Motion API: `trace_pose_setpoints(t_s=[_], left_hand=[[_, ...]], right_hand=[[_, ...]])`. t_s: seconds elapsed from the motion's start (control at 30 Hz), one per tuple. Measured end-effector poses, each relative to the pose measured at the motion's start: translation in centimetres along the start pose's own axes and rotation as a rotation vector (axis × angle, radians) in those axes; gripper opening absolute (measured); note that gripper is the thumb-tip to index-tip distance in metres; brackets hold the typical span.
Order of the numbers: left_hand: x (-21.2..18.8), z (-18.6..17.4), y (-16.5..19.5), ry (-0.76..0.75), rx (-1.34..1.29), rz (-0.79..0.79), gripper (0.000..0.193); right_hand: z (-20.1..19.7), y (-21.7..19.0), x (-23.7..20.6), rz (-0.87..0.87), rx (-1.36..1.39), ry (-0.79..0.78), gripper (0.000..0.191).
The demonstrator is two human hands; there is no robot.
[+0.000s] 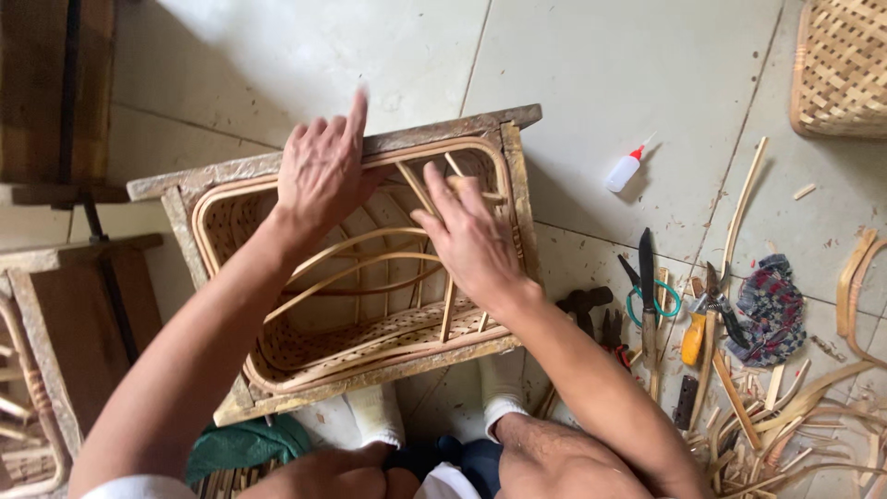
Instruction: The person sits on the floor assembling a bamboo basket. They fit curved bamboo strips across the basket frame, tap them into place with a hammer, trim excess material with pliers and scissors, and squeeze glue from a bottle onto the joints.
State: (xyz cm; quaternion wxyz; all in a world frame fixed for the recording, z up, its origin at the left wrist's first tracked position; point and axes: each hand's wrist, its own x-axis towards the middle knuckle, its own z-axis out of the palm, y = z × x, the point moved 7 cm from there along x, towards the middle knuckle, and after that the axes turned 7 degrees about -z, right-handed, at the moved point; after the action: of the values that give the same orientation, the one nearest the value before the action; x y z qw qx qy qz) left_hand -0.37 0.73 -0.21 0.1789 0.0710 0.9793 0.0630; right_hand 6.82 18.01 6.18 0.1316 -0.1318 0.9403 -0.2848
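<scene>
A rough, weathered wooden box frame (pixel 517 185) stands on the pale tiled floor (pixel 601 65) between the person's knees, and a woven bamboo basket (pixel 277 346) sits snug inside it, its smooth cane rim running just within the wooden edges. The left hand (pixel 321 171) lies flat over the far rim of the basket, fingers spread and stretched out, index finger pointing away; its grip is wide and closes on nothing. The right hand (pixel 469 236) reaches into the basket near the right wall, its grip narrow, fingertips pinched on a thin pale bamboo strip (pixel 416 188) that slants up toward the far rim. Several long curved bamboo strips (pixel 356 263) arc across the open inside of the basket, below both hands. To the right on the floor, well apart from the basket, lie a small white glue bottle with a red tip (pixel 625 169), a dark-bladed knife (pixel 646 268), scissors with teal handles (pixel 654 300), a yellow-handled tool (pixel 694 338) and a crumpled patterned cloth (pixel 771 310). Loose bamboo offcuts and shavings (pixel 795 407) are scattered over the floor at the lower right. Another woven basket (pixel 841 65) shows partly at the upper right corner, and dark wooden furniture (pixel 65 277) stands along the left edge.
</scene>
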Motion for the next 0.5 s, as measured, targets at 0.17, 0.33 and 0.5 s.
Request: trace_pose_setpoints(t_s=[0.17,0.33,0.5], left_hand=[[-0.5,-0.3,0.2,0.18,0.107,0.085,0.047],[-0.9,0.4,0.1,0.125,0.223,0.089,0.034],[-1.2,-0.6,0.7,0.117,0.217,0.072,0.053]], right_hand=[[-10.3,4.6,-4.5,-0.21,0.159,0.463,0.028],[-11.5,17.4,-12.2,0.407,-0.044,0.23,0.021],[-1.6,22.7,-21.4,0.637,-0.212,-0.337,0.029]])
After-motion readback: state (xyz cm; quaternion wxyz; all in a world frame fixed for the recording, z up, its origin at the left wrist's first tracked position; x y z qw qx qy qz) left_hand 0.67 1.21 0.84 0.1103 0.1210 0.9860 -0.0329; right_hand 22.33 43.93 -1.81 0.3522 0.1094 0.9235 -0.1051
